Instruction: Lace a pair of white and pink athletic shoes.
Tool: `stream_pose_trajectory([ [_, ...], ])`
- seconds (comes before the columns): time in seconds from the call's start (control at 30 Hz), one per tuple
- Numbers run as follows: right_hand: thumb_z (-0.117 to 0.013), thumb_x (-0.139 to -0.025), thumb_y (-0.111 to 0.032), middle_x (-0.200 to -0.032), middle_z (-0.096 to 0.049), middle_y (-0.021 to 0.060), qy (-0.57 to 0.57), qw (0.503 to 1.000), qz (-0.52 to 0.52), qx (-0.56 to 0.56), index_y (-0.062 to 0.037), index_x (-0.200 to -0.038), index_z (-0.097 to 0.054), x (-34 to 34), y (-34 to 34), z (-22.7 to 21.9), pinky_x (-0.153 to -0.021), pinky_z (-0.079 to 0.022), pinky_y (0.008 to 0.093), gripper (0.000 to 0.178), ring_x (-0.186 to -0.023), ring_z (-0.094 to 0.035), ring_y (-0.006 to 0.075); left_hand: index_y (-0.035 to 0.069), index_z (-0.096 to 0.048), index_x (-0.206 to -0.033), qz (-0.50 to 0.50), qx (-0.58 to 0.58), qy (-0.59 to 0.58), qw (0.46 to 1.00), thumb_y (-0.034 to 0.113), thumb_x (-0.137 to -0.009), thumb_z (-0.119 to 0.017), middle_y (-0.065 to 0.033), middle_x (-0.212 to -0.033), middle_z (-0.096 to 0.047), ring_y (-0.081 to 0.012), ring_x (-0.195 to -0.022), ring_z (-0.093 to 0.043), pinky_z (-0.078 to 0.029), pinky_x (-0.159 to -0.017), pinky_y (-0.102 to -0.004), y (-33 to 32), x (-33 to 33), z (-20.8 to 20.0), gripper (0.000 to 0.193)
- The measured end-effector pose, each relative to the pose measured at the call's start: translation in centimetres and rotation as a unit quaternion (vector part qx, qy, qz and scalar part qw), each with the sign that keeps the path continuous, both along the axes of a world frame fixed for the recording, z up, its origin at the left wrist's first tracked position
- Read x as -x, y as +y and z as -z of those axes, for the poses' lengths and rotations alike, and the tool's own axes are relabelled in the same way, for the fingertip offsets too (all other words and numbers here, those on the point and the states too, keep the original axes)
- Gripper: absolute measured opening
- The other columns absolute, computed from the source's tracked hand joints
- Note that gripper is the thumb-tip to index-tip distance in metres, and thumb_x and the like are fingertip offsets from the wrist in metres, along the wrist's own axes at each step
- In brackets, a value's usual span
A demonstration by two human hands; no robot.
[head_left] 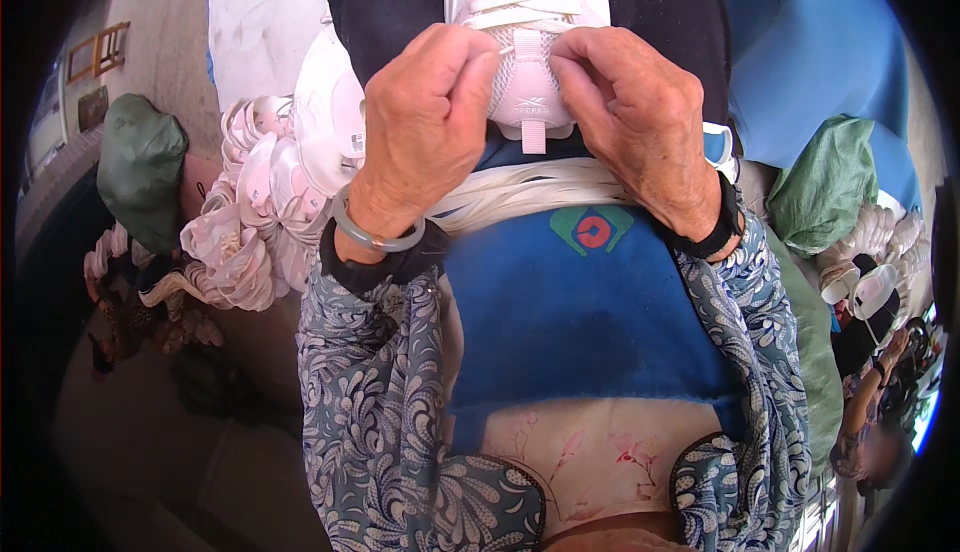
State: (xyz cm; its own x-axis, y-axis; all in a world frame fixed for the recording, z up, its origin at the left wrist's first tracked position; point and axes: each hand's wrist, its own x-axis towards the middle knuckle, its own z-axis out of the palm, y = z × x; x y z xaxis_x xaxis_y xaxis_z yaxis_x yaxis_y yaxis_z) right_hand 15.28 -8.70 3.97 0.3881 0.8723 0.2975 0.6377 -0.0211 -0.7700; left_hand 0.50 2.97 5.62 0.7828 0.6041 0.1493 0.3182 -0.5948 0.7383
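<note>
In the head view, I look down on a white and pale pink shoe (pixel 528 87) at the top middle, between two dark legs. Its tongue tab (pixel 535 138) points back to the body, and white laces (pixel 520 2) cross over its top. My left hand (pixel 425 117) is on the left side of the tongue, and my right hand (pixel 640 117) is on the right side. The fingers of both are bent, with tips close to the shoe — I cannot tell if they pinch a lace or just touch the edge.

A bunch of long white strips (pixel 540 190) lies across the lap, over a blue apron (pixel 590 332). A pale bracelet (pixel 378 238) is on my left wrist. Far left are a heap of pink and white shoe parts (pixel 235 252) and a green sack (pixel 142 167). On the right there is another green sack (pixel 825 184) — and, lower down, another person (pixel 870 442).
</note>
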Motion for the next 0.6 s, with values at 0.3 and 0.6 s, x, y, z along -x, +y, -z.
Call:
stream_pose_trajectory([
  [0.3,-0.068,-0.082,-0.007,-0.08,-0.065,0.0121,0.043,0.999,0.008,-0.03,-0.0033,-0.089,-0.065,0.3,0.3,0.3,-0.06,-0.053,0.0326,0.009,-0.069,-0.065,0.0285,0.001,-0.06,-0.091,0.005,-0.079,-0.044,0.996,0.006,-0.09,-0.059,-0.0122,-0.079,-0.06,-0.0273,-0.067,-0.059,-0.047,-0.061,-0.0302,-0.2,-0.1,1.2,0.005],
  [0.6,-0.068,-0.082,-0.008,-0.08,-0.066,0.0114,0.035,0.999,0.005,-0.02,-0.0041,-0.089,-0.066,0.0,0.2,0.3,-0.061,-0.053,0.0324,0.009,-0.069,-0.066,0.0279,0.001,-0.063,-0.091,0.047,0.074,-0.055,0.995,0.007,-0.089,-0.06,-0.0122,-0.078,-0.06,-0.0254,-0.068,-0.059,-0.048,-0.063,-0.0292,0.8,-0.3,0.3,0.007],
])
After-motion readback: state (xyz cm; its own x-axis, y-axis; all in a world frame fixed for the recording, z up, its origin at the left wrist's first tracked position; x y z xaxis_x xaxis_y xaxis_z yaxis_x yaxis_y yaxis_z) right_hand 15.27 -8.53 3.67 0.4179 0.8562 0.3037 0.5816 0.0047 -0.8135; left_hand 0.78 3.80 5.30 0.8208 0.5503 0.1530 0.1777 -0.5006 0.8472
